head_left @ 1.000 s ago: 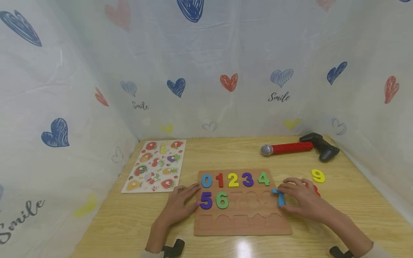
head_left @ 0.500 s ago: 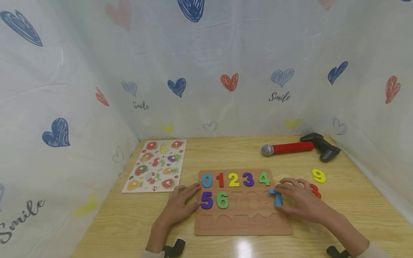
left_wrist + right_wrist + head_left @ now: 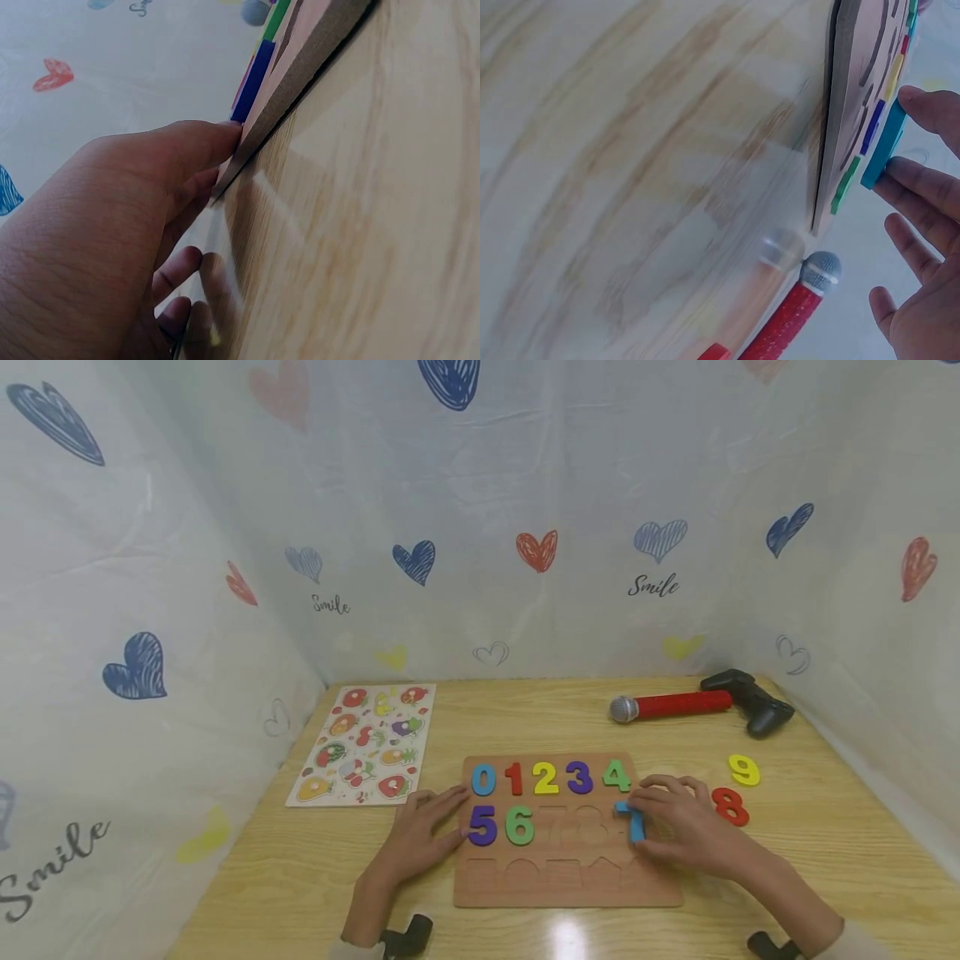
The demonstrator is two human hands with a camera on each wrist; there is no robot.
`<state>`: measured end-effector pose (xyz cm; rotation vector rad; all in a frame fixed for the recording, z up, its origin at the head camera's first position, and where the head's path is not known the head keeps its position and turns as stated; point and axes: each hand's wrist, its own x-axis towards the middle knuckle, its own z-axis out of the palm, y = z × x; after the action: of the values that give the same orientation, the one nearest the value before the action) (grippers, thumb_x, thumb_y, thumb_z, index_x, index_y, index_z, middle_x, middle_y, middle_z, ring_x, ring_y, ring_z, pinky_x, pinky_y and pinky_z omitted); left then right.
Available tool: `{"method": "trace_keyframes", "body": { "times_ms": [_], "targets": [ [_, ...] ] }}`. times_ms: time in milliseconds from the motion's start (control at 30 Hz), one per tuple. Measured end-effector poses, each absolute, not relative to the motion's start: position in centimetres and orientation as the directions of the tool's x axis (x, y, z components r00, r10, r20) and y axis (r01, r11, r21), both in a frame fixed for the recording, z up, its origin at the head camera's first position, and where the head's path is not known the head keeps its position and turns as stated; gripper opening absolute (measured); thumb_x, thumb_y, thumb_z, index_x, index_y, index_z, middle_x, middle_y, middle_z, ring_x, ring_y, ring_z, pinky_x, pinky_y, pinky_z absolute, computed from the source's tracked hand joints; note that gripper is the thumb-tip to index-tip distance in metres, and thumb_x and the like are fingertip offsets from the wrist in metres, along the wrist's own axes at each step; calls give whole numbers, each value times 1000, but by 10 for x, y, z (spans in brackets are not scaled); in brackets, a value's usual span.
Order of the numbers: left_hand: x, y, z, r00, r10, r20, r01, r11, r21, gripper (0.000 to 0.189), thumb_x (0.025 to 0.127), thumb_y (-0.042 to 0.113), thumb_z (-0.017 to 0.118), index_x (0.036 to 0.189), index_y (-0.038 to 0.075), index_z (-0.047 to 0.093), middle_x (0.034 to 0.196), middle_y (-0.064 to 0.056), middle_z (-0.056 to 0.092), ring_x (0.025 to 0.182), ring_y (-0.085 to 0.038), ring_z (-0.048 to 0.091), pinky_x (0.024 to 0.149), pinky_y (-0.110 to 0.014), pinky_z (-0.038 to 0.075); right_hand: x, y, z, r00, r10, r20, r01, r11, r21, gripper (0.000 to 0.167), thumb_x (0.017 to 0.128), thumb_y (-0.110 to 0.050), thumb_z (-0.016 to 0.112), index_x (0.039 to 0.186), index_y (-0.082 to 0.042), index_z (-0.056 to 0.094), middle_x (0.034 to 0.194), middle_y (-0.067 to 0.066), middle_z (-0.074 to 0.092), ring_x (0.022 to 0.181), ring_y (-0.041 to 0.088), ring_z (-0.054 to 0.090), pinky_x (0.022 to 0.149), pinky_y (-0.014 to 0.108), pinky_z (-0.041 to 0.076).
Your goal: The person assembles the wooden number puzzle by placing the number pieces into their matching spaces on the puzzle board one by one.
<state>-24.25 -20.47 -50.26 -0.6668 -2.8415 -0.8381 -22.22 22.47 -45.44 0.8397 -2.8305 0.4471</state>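
A wooden number board [image 3: 510, 887] lies on the table, with the pieces 0 to 6 in its upper rows and outlined recesses below and beside them. My left hand [image 3: 420, 839] rests at the board's left edge. In the left wrist view its thumb [image 3: 202, 142] touches the edge beside the purple 5 [image 3: 253, 81], the other fingers loosely bent. Over the board's right side, my right hand [image 3: 690, 827] pinches a blue number 7 [image 3: 635, 823] between thumb and fingers. The right wrist view shows this blue 7 [image 3: 885, 146] held above the board surface.
Right of the board lie a red 8 [image 3: 730, 807] and a yellow 9 [image 3: 744, 769]. Farther back are a red microphone [image 3: 682, 703] and a black game controller [image 3: 753, 706]. A fruit-picture board [image 3: 360, 743] lies at the left. Printed curtains [image 3: 480, 485] surround the table.
My right hand has moved left with the blue 7, from the board's right edge to over its right part. The red 8 has come into fuller view. The left hand stays in place.
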Motion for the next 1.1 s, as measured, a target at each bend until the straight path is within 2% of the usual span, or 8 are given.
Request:
{"method": "trace_keyframes", "body": {
  "times_ms": [300, 1100],
  "targets": [
    [-242, -205, -502, -903, 371, 216, 429, 755, 496, 57, 94, 54, 59, 145, 29, 55, 152, 15, 46, 125, -23, 36, 96, -51, 31, -223, 216, -455, -814, -533, 228, -578, 778, -245, 45, 82, -38, 81, 122, -18, 72, 118, -7, 67, 124, 33, 46, 98, 62, 23],
    [-242, -205, -502, -902, 375, 213, 431, 755, 495, 57, 95, 52, 60, 146, 28, 54, 152, 14, 45, 126, -24, 36, 97, -52, 31, -228, 199, -460, -744, -597, 300, -661, 724, -198, 45, 80, -33, 83, 119, -13, 73, 116, -7, 68, 122, 27, 47, 96, 57, 23]
  ]
}}
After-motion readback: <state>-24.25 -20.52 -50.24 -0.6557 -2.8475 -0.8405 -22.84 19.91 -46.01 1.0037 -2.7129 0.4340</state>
